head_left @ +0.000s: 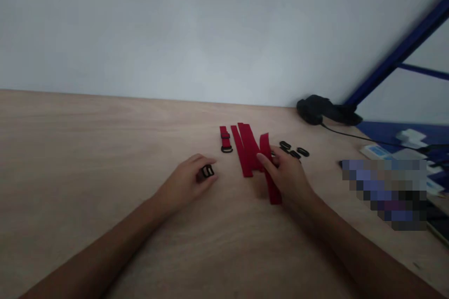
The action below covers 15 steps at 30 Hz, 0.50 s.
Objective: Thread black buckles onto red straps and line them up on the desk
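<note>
Head view: red webbing straps (248, 149) lie splayed, one carrying black buckles (226, 149)

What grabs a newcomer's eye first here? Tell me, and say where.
The red webbing straps stand out first, lying mid-way across the pale wooden tabletop, with the right hand on one of them. The left hand pinches a black plastic buckle just left of the straps, and more black buckles cluster beyond the right hand.
</note>
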Each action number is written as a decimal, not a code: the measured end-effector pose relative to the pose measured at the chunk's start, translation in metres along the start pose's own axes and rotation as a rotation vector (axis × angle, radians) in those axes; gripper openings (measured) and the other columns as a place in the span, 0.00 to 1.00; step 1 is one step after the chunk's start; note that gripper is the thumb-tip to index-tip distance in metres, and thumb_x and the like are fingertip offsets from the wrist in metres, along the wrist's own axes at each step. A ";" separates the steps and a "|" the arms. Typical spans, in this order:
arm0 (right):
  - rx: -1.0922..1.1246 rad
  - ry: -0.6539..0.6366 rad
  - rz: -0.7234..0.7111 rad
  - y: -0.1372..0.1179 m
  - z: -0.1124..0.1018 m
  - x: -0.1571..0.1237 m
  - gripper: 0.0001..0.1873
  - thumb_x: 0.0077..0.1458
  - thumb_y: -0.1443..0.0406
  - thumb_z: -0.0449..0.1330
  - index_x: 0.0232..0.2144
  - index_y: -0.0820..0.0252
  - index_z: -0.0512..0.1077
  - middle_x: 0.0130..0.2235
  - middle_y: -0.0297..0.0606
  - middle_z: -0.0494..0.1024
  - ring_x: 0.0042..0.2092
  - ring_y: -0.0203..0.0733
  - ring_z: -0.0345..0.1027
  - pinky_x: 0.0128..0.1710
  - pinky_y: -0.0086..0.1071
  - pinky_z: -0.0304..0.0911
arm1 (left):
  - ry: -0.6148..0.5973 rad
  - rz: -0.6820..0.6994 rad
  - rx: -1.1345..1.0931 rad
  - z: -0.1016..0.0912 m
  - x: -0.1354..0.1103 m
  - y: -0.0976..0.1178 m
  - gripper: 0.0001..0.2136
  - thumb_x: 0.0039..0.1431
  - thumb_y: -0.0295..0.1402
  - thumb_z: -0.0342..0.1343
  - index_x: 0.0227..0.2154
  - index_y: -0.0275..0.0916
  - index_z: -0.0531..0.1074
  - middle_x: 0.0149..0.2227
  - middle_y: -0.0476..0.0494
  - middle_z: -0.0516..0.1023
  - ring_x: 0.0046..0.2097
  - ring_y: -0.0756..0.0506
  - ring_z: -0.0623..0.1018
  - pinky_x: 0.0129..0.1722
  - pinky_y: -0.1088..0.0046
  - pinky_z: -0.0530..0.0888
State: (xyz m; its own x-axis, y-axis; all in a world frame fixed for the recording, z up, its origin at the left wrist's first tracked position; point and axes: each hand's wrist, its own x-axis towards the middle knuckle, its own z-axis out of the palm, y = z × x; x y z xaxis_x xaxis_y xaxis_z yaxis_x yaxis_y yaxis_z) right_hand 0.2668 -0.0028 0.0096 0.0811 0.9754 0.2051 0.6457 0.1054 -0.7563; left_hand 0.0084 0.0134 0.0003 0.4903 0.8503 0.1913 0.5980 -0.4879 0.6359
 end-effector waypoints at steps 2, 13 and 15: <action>0.033 0.008 -0.038 0.000 0.002 -0.001 0.17 0.61 0.58 0.54 0.47 0.59 0.72 0.39 0.42 0.82 0.38 0.46 0.77 0.37 0.35 0.69 | -0.008 0.001 0.041 0.001 0.000 -0.002 0.19 0.60 0.33 0.51 0.55 0.38 0.67 0.44 0.40 0.71 0.41 0.45 0.74 0.44 0.68 0.72; -0.086 0.129 -0.128 -0.005 0.009 0.000 0.18 0.64 0.59 0.49 0.43 0.58 0.76 0.42 0.41 0.82 0.39 0.46 0.77 0.38 0.35 0.69 | -0.178 -0.035 0.582 0.013 0.045 0.010 0.25 0.64 0.33 0.42 0.64 0.43 0.53 0.49 0.33 0.66 0.40 0.40 0.76 0.37 0.64 0.73; -0.083 0.098 -0.136 -0.007 0.013 0.001 0.18 0.64 0.60 0.50 0.46 0.59 0.75 0.46 0.42 0.81 0.44 0.48 0.76 0.44 0.37 0.69 | -0.203 -0.043 0.650 0.015 0.056 0.012 0.24 0.65 0.34 0.41 0.63 0.44 0.55 0.48 0.32 0.66 0.40 0.37 0.76 0.37 0.63 0.73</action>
State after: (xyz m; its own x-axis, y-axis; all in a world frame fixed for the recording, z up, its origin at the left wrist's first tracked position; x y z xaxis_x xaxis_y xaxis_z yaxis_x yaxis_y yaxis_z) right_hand 0.2525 0.0000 0.0071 0.0596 0.9294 0.3642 0.7157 0.2145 -0.6646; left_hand 0.0525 0.0522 0.0076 0.5294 0.8483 -0.0088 0.8476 -0.5284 0.0496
